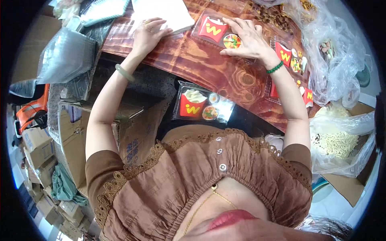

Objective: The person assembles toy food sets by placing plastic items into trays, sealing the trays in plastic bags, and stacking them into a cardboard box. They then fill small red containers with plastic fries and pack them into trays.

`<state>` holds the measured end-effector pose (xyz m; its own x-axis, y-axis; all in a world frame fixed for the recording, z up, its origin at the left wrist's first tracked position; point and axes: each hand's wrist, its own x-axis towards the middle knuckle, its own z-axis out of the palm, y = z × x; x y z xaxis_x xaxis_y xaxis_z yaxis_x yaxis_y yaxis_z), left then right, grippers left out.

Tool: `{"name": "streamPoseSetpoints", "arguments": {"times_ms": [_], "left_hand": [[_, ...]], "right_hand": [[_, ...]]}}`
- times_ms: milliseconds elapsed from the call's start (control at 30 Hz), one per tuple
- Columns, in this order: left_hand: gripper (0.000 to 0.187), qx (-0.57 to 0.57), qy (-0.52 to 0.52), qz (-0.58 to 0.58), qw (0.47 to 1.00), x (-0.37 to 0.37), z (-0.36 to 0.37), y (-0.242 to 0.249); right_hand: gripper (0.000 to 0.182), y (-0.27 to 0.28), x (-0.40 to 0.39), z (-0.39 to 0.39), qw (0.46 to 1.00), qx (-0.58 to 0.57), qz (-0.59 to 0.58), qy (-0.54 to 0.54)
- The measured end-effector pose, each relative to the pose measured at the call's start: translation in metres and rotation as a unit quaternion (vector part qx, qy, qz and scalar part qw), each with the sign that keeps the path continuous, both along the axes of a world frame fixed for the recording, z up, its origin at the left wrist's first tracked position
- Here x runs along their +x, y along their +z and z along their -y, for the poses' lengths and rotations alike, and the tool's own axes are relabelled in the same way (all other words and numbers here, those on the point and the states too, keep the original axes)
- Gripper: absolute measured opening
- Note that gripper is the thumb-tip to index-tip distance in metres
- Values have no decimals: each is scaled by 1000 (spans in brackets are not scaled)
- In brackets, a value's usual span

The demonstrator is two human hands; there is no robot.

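Toy food packet: a clear plastic packet (219, 32) with a red fries box marked with a yellow W and a small round pizza piece; it lies flat on the tabletop (193, 60), near its far side, under the right hand.
Right hand: the right hand (247, 38) lies palm down on the packet, fingers (235, 24) spread apart and pressing its top, not curled round it; a green bead bracelet (275, 67) sits at the wrist.
Left hand: the left hand (148, 34) rests on the edge of a stack of white paper sheets (163, 14), fingers loosely together and bent over the stack's near corner; a pale green bangle (124, 72) circles the forearm.
Second packet: another filled packet (203, 106) of the same kind lies at the near edge of the tabletop, well apart from both hands.
More packets: a row of like packets (291, 60) runs along the right side of the tabletop, just beside the right forearm.
Bags: clear plastic bags (337, 136) of pale toy fries stand to the right; another bag (329, 52) holds mixed small pieces.
Left of the tabletop: cardboard boxes (132, 136) and a bundle of clear plastic trays (66, 56).
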<state>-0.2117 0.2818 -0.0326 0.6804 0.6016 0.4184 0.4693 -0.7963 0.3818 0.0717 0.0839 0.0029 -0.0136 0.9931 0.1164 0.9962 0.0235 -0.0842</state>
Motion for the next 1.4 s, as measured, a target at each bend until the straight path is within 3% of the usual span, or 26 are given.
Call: {"name": "streamPoseSetpoints", "arguments": {"times_ms": [100,167,200,267,333,400,433,500,633,700,900,1000,1067,1100,1267,1400], "left_hand": [[36,-96,29,34,994,1,-6,0],[34,128,31,-7,991,-2,-6,-5],[34,125,27,-7,992,-2,-7,-7],[32,-84,15,17,996,-1,-12,-8],[30,-60,16,36,997,4,-14,-4],[28,-165,71,-18,984,7,-14,5],[28,-164,72,-17,984,8,-18,2],[28,-32,55,30,998,13,-31,-13],[31,53,41,33,997,24,-33,-22],[36,-73,55,-27,995,28,-19,2],[34,-74,-56,-86,992,14,-38,1],[26,-110,-6,-34,993,16,-37,2],[22,-142,21,-59,988,19,-30,6],[25,-105,11,-44,993,20,-26,7],[30,-124,4,-55,991,30,-16,14],[30,-113,-3,-36,993,35,-20,8]], "right_hand": [[99,3,0,-1,1000,-18,-6,1],[99,3,0,-1,999,-41,-15,-6],[100,3,-1,-2,1000,-12,-5,2],[100,2,-5,-5,1000,19,-4,17],[99,-4,-10,-7,1000,17,10,17],[99,-3,-11,-8,1000,4,-3,19],[100,-4,-9,-8,1000,10,-12,22],[101,-7,-10,-7,999,15,-22,23],[101,-13,-17,-12,999,30,-11,9],[101,-13,-19,-11,999,38,-5,2],[99,-15,-14,-10,999,33,-11,7],[97,-7,-13,-11,999,24,-15,19],[92,4,-15,-6,998,32,-33,31],[92,9,-16,-4,997,52,-36,48],[92,41,-41,-16,992,37,-35,117],[90,27,-44,-43,989,19,29,143]]}}
